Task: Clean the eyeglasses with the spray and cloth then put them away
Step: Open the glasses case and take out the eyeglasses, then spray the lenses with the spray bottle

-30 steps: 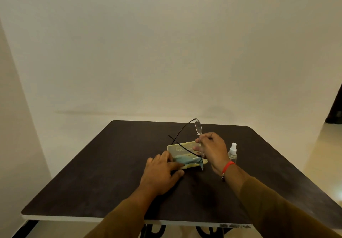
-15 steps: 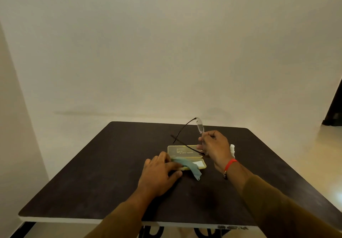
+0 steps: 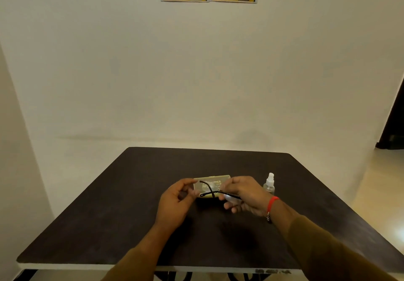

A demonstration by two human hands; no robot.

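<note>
We see both our forearms entering from the bottom of the frame, each in a long brown-olive sleeve that ends short of the wrist. Our left hand (image 3: 177, 202), left of centre, is bare, with nothing worn on it. Our right hand (image 3: 244, 193), right of centre, has a red thread band (image 3: 271, 204) around the wrist, with small dark and pale beads at its lower end.
</note>
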